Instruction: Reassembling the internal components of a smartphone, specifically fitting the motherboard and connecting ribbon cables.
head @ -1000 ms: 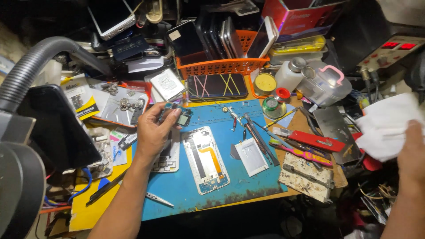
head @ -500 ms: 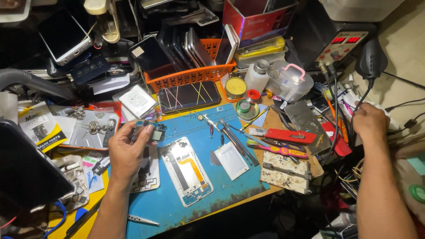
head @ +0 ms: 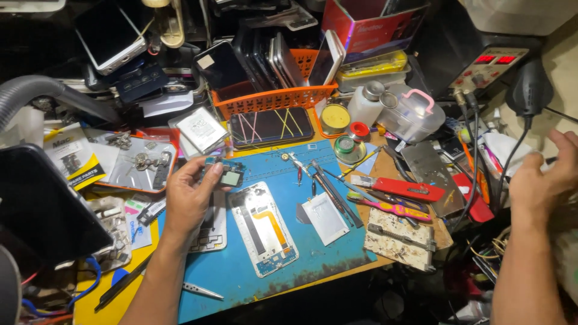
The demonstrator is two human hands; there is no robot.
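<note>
My left hand (head: 191, 195) holds a small green circuit board (head: 225, 174) over the blue work mat (head: 283, 283). Beside that hand on the mat lies an opened white phone frame (head: 265, 227) with an orange flex strip, and a phone back part (head: 208, 232) sits partly under my wrist. A small white metal plate (head: 325, 218) lies to the right of the frame. My right hand (head: 539, 177) hovers at the far right near black cables (head: 475, 162), fingers apart, holding nothing.
An orange basket (head: 274, 99) of phones stands at the back. Tweezers and a red-handled tool (head: 397, 188) lie at the mat's right. A grey hose (head: 54, 96) and a dark lamp head (head: 42, 207) crowd the left. A bench power supply (head: 490, 66) sits at the back right.
The white cloth my right hand held a second ago is gone from it; that hand now hovers open by the cables. My left hand still holds the board.
</note>
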